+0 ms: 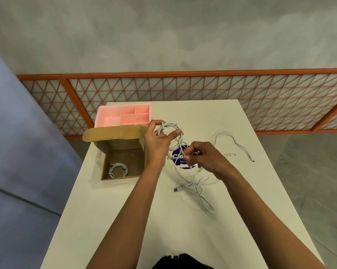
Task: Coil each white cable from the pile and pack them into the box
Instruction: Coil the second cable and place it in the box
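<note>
Purple was the one strong colour in front of me: a round purple label (178,162) lay flat on the white table (144,220), mostly hidden behind my hands. Of its white lettering I could read only "Cla" and, smaller beneath it, "Clean a".

My left hand (157,141) was raised above the table, thumb and fingers curled around a white cable (170,125) gathered into several round loops. The cable was thin, smooth and slightly twisted where the loops crossed. One strand dropped from the coil to my right hand (204,158), whose fingertips pinched it near its end, just over the label.

Left of my hands stood an open brown cardboard box (121,145) with a matte, corrugated look and its lid flap folded back. Another coiled white cable (118,169) lay on the box's floor. Just behind the box sat a pink rectangular plastic organiser tray (98,118), split into several square and oblong compartments.

Below my right wrist a loose tangle of white cables (197,188) sprawled on the table, one metal USB plug (175,189) pointing left. Further right, well apart from the tangle, a single white cable (240,146) lay in an open curve.
</note>
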